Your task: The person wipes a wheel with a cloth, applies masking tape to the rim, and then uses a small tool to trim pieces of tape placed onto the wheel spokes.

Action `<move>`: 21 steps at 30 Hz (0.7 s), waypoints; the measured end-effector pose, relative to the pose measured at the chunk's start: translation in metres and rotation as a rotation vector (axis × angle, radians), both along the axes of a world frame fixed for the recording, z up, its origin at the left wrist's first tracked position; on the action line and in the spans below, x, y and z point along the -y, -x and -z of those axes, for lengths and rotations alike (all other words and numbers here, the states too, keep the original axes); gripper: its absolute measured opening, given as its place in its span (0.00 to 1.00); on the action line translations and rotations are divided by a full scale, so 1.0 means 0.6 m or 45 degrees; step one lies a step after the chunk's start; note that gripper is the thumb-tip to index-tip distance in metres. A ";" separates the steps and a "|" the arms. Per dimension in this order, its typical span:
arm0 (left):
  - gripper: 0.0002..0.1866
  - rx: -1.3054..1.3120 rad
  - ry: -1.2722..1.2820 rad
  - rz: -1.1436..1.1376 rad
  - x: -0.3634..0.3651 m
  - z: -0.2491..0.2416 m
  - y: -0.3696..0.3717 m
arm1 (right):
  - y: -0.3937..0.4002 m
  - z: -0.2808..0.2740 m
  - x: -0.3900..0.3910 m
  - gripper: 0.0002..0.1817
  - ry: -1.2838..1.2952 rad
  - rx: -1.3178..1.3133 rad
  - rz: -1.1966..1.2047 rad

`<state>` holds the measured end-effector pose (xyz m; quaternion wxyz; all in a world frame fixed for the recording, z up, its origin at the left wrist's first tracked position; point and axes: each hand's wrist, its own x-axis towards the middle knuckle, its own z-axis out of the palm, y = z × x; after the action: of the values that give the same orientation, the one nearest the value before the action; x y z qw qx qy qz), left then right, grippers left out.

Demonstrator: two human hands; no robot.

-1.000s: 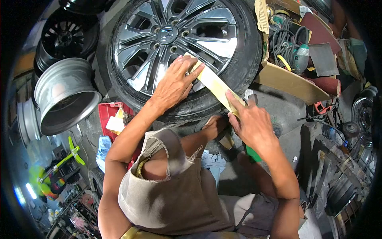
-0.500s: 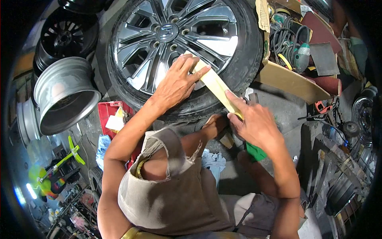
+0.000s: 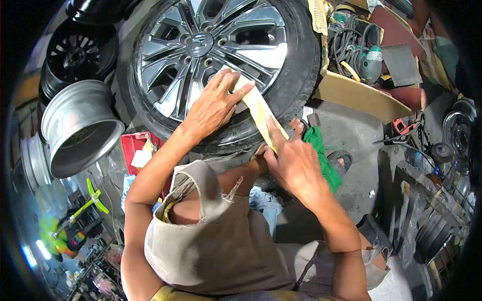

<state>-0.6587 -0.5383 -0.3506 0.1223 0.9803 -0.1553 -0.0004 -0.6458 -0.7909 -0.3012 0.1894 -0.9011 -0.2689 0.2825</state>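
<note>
A car wheel with a polished and dark spoked rim [image 3: 201, 46] lies face up in its black tire [image 3: 301, 75]. My left hand [image 3: 210, 109] rests over the lower spokes, its thumb and fingers closed on the upper end of a pale yellow strip that looks like masking tape [image 3: 257, 109]. The strip slants across the rim edge and tire, slightly twisted. At its lower end my right hand [image 3: 297, 161] pinches it, with the index finger lying along it. What lies under the left fingers is hidden.
A cardboard box [image 3: 359, 95] of cables and power tools stands to the right. Bare wheel rims [image 3: 80, 128] are stacked at the left. A red tray [image 3: 134, 145], a green cloth [image 3: 317, 155] and my sandaled foot [image 3: 342, 163] are near the tire. Metal parts crowd the right side.
My right hand has swung left toward my left hand, turning the strip steeper and twisting it slightly. The left hand keeps its hold. More of the green cloth and foot shows.
</note>
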 end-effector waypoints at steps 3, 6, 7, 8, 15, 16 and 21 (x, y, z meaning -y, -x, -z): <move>0.40 0.007 -0.015 -0.009 -0.001 0.000 0.000 | 0.000 0.006 -0.005 0.38 0.033 -0.004 -0.008; 0.36 -0.007 0.010 -0.015 0.004 -0.012 -0.003 | 0.001 0.010 -0.003 0.38 0.012 -0.002 0.009; 0.31 -0.056 0.103 -0.112 0.010 -0.015 -0.004 | 0.001 0.011 -0.001 0.38 0.006 0.014 0.009; 0.27 -0.106 0.197 -0.209 0.016 -0.015 -0.005 | 0.001 0.012 0.001 0.38 0.003 0.031 0.008; 0.18 0.187 0.295 -0.327 0.035 0.043 0.010 | -0.002 0.000 0.012 0.37 -0.015 0.105 -0.023; 0.18 0.185 0.292 -0.330 0.032 0.041 0.011 | -0.003 -0.006 0.012 0.37 -0.013 0.116 -0.024; 0.19 0.146 0.186 -0.241 0.026 0.036 0.010 | -0.007 -0.017 0.017 0.36 0.003 0.142 -0.021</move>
<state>-0.6645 -0.5539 -0.3724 0.1837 0.9775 -0.0684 0.0786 -0.6417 -0.8011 -0.2912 0.1708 -0.9134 -0.2860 0.2338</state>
